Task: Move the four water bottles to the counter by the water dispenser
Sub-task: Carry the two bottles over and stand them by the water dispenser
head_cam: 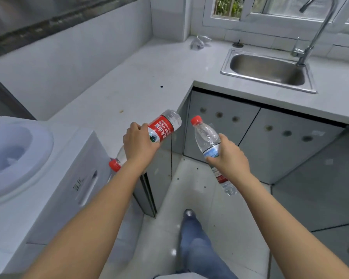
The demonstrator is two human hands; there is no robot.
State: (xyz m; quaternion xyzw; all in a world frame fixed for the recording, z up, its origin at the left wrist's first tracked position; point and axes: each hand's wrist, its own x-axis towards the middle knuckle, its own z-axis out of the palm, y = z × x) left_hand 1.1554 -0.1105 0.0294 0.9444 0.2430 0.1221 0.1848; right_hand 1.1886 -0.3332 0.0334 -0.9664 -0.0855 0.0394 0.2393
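My left hand (139, 142) is closed around a clear bottle with a red label (163, 126), tilted with its base up and to the right over the counter's edge. A red cap and clear neck (115, 164) stick out under my left wrist; whether they belong to the same bottle I cannot tell. My right hand (229, 156) grips a blue-labelled bottle (207, 137), red cap up, over the floor. Below that hand a red-labelled bottle end (224, 182) hangs down. The white counter (129, 77) lies just beyond, with the white water dispenser (54, 190) at its near left.
A steel sink (270, 69) with a tall tap (318, 27) is set in the counter at the right. A crumpled bag (199, 42) lies in the back corner. Grey cabinet doors (220, 125) run below the counter. My leg in jeans (197, 244) stands on the tiled floor.
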